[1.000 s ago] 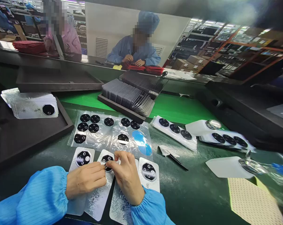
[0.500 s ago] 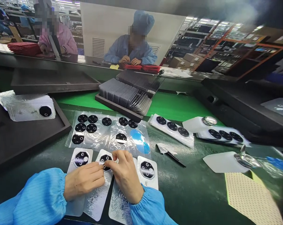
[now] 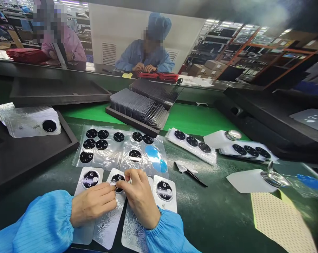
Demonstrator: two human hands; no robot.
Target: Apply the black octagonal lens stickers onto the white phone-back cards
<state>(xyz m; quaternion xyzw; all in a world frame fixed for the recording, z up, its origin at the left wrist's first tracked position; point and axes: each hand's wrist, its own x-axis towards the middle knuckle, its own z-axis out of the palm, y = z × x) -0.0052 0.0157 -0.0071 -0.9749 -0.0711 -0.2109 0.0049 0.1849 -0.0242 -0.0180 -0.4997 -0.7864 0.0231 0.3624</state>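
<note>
My left hand point(image 3: 95, 203) lies over a silver phone back cover point(image 3: 106, 228), its fingers pressed together and their tips at the cover's black octagonal camera film point(image 3: 117, 179). From the other side my right hand point(image 3: 140, 196) pinches at the same film, thumb and index at its edge; the exact contact is hidden. To the left, partly under my left hand and sleeve, is another back cover point(image 3: 78, 188) with its own octagon. A third cover point(image 3: 134, 228) lies under my right hand, and a fourth point(image 3: 164, 207) sits to its right.
Clear sheets point(image 3: 110, 154) with several black octagons lie ahead. A black tray point(image 3: 129, 121) of dark panels stands behind. Tweezers point(image 3: 195, 177), film strips point(image 3: 192, 142) and pump bottles point(image 3: 250, 181) are to the right. A stack of covers point(image 3: 29, 121) is at left. A co-worker point(image 3: 145, 56) sits opposite.
The whole view shifts slightly to the left. Both hands stay at the same octagon with almost the same finger pose.
</note>
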